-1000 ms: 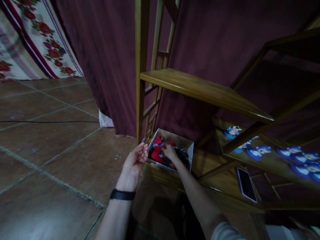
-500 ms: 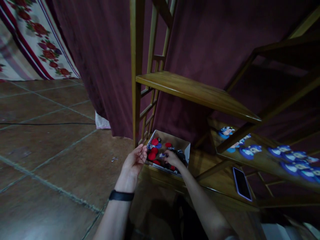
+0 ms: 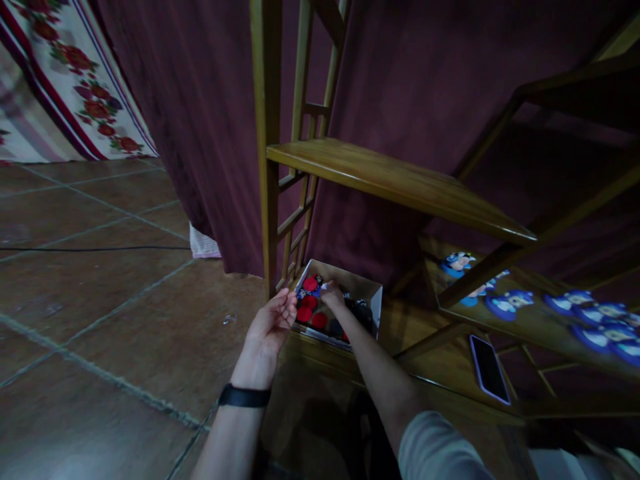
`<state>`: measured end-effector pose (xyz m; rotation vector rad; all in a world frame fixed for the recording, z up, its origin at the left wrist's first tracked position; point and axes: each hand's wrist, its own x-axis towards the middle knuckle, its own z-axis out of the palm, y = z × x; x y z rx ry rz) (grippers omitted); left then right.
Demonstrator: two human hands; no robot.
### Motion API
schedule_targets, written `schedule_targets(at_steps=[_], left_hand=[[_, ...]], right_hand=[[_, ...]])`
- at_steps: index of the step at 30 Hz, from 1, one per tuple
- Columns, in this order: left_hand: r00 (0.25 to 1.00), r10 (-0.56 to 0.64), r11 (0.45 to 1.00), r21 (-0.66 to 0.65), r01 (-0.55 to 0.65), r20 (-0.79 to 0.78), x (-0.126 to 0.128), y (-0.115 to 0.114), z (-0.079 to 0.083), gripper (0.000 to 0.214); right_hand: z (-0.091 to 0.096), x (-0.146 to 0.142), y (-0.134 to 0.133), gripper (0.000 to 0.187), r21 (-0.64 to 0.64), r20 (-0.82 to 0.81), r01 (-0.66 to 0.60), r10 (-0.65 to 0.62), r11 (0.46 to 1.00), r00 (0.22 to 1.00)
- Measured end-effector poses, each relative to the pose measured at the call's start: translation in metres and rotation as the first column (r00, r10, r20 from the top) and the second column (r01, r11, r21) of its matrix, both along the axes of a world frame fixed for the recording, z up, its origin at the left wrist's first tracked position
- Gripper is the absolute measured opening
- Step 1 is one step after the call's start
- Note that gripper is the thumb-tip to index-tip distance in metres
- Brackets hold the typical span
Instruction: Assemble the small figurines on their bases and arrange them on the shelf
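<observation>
A white cardboard box (image 3: 377,310) stands on the bottom wooden shelf, holding several red discs (image 3: 309,303) and dark small pieces. My right hand (image 3: 334,295) reaches down into it, fingers pinched on a small white-and-blue piece (image 3: 324,287) that is mostly hidden by them. At the box's left rim is my left hand (image 3: 273,323), palm up with loosely bent fingers and nothing visible in it. A dark band circles the left wrist.
A wooden shelf board (image 3: 395,183) juts out above the box. To the right, several blue-based figurines (image 3: 510,303) stand on another shelf, and a phone (image 3: 490,368) lies below them. A post (image 3: 267,167) rises at the box's left. Tiled floor (image 3: 125,320) spreads left.
My right hand has moved up and left inside the box, with the small piece at its fingertips. A red disc shows nearer the front. My left hand has barely moved.
</observation>
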<state>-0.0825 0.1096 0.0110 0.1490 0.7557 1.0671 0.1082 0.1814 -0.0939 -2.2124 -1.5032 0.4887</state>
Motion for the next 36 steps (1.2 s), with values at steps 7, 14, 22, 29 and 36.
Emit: schedule_targets(at_steps=[7, 14, 22, 29, 36], left_hand=[[1.0, 0.006, 1.0, 0.013, -0.006, 0.016, -0.003, 0.002, -0.001, 0.019], [0.999, 0.013, 1.0, 0.001, -0.013, 0.031, -0.001, 0.0, 0.002, 0.018], [0.991, -0.075, 0.997, 0.024, 0.078, -0.109, 0.014, -0.008, -0.009, 0.018], [0.922, -0.283, 0.944, 0.094, 0.317, -0.264, 0.048, -0.039, -0.014, 0.026], [0.93, -0.191, 0.949, 0.182, 0.257, -0.315, 0.058, -0.046, -0.024, 0.019]], right_hand=[[-0.002, -0.012, 0.004, 0.039, -0.07, -0.072, 0.158, -0.163, 0.985, 0.984], [-0.002, -0.011, -0.01, 0.025, 0.0, -0.215, 0.22, -0.215, 0.975, 0.953], [0.034, 0.006, -0.094, 0.031, 0.114, -0.607, 0.318, -0.188, 0.941, 0.773], [0.067, -0.014, -0.15, 0.033, 0.202, -0.887, 0.261, 0.064, 0.944, 0.456], [0.065, -0.016, -0.149, 0.035, 0.213, -0.813, 0.268, 0.019, 0.94, 0.581]])
